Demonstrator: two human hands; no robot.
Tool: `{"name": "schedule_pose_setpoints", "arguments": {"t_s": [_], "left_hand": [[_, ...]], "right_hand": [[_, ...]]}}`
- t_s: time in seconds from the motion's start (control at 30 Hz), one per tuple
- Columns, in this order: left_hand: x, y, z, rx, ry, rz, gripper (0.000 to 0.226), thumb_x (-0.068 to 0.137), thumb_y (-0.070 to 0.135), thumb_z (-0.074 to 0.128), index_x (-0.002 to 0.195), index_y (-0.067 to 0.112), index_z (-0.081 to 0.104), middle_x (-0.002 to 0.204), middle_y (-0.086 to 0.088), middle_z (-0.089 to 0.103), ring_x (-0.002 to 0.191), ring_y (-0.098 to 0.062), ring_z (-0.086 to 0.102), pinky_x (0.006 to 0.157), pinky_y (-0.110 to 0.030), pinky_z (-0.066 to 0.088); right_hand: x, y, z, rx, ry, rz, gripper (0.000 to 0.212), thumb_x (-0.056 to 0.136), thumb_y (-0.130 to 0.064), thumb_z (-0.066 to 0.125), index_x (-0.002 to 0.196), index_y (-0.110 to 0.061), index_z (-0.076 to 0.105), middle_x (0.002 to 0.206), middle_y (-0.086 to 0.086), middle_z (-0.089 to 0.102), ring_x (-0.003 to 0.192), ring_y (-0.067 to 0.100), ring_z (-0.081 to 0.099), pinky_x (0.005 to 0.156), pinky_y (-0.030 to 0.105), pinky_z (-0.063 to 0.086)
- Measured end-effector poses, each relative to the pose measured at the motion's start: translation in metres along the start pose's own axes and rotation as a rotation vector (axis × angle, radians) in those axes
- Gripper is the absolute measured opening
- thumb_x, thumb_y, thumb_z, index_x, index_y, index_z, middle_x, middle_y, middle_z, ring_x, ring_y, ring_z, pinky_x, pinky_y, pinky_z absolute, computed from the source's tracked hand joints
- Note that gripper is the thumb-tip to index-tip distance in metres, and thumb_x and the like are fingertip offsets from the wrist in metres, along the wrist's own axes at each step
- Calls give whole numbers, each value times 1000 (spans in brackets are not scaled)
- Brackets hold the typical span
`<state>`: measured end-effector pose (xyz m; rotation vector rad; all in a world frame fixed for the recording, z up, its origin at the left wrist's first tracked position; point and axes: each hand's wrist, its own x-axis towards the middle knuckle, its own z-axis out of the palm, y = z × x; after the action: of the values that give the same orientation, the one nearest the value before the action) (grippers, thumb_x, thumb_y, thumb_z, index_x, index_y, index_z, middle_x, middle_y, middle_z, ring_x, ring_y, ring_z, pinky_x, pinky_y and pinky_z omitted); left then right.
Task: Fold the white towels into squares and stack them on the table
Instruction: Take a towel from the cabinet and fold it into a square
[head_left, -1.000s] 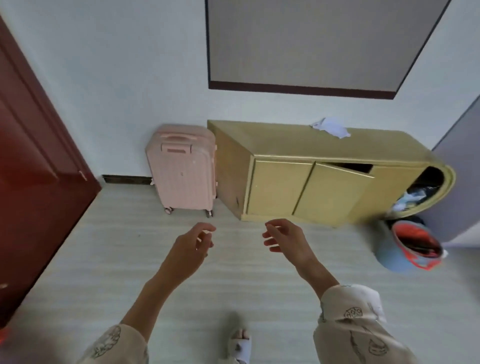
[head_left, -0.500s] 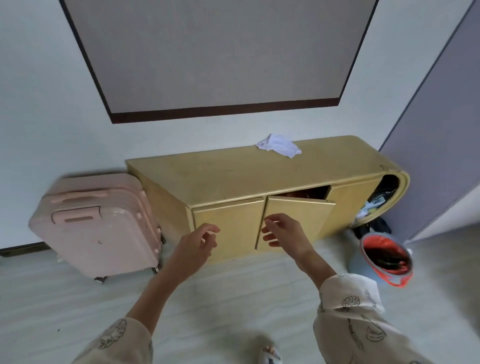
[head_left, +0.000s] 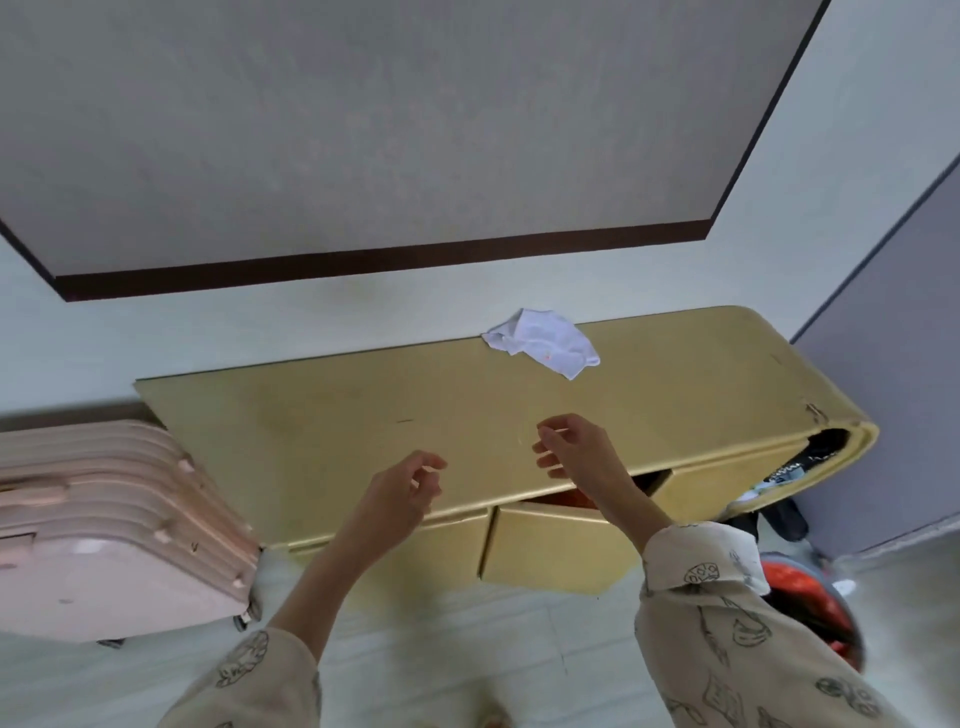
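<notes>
Sleeves: cream cloth printed with dark line drawings; no readable writing.
Left hand (head_left: 400, 493): raised above the front edge of the yellow wooden bench (head_left: 363, 415), fingers loosely curled, holding nothing.
Right hand (head_left: 579, 452): raised beside it, a gap between them, fingers loosely curled, empty.
Bench door (head_left: 550, 545): ajar under the right forearm.
Crumpled white towel (head_left: 543, 343): at the bench's far edge, well beyond both hands.
Pink ribbed suitcase (head_left: 114, 525): on the floor, left of the bench.

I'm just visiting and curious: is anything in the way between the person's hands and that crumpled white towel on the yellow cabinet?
Nothing visible. The crumpled white towel lies alone near the back edge of the yellow wooden cabinet; the left hand and right hand hover empty above bare cabinet top short of it.
</notes>
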<state>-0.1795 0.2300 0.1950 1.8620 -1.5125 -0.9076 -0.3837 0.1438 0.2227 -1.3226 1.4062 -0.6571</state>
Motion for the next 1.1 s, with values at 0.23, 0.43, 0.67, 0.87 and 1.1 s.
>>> {"name": "schedule_pose_setpoints", "arguments": {"t_s": [0.23, 0.43, 0.67, 0.87, 1.1], "left_hand": [[129, -12, 4, -1, -47, -73, 20, 91, 17, 46, 104, 15, 61, 78, -1, 62, 57, 2, 56, 65, -16, 44], [227, -33, 10, 16, -158, -157, 41, 80, 34, 42, 108, 11, 61, 95, -9, 67, 90, -27, 66, 81, -33, 49], [301, -45, 16, -16, -185, -206, 44, 79, 43, 41, 105, 13, 61, 92, 2, 64, 93, -20, 67, 83, -39, 54], [327, -66, 34, -44, -88, -281, 17, 94, 15, 50, 105, 12, 62, 90, 0, 66, 87, -16, 66, 77, -25, 48], [335, -75, 51, -39, -22, -381, 18, 93, 14, 50, 106, 10, 62, 84, -5, 62, 73, -24, 57, 74, -28, 44]], "right_hand": [[132, 1, 3, -91, -6, 70, 10, 92, -12, 51, 99, -10, 59, 77, 1, 62, 66, 17, 58, 60, 26, 47], [242, 20, 11, -236, 26, 154, 23, 91, -17, 53, 111, -7, 58, 91, 4, 62, 79, 20, 58, 77, 37, 49], [359, 37, 18, -490, 66, 122, 36, 91, -25, 55, 121, -6, 51, 113, 12, 60, 100, 25, 57, 79, 28, 39], [434, 55, 38, -746, 145, 91, 56, 89, -46, 53, 124, -3, 42, 121, 14, 46, 113, 31, 45, 75, 37, 39], [467, 77, 49, -982, 189, 80, 39, 93, -27, 47, 120, 0, 44, 118, 16, 47, 108, 31, 44, 69, 37, 39]]}}
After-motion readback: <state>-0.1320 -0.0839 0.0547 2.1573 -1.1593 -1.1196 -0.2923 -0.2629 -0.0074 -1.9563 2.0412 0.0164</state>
